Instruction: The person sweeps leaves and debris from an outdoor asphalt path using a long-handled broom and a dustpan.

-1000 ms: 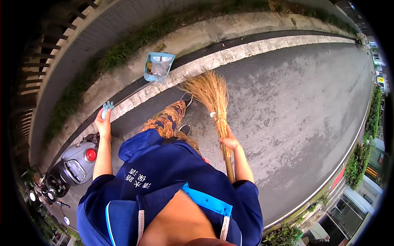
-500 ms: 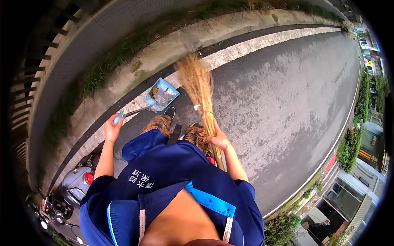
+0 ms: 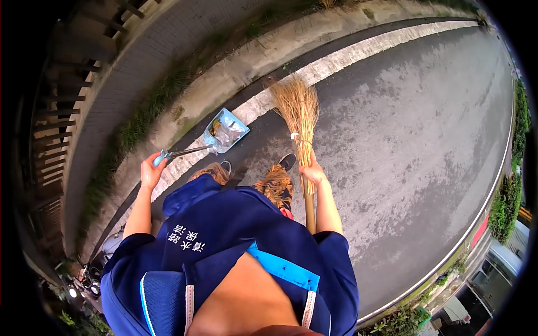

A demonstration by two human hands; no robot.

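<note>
My left hand (image 3: 150,173) is wrapped round the dustpan (image 3: 224,131) handle, pan at 11 o'clock by the white line (image 3: 336,59). My right hand (image 3: 312,171) clamps the broom (image 3: 297,109), bristles at 12. Best to keep the pan lip flat and use short strokes toward it.

Daylit asphalt road (image 3: 426,140) with white edge line (image 3: 347,56), concrete kerb (image 3: 269,50), grassy verge (image 3: 140,123).

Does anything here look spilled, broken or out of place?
Nothing stands out. The left hand holds a long-handled dustpan with litter inside it, none spilled around it. The right hand grips a straw broom, bristles splayed on the road by the white line.
</note>
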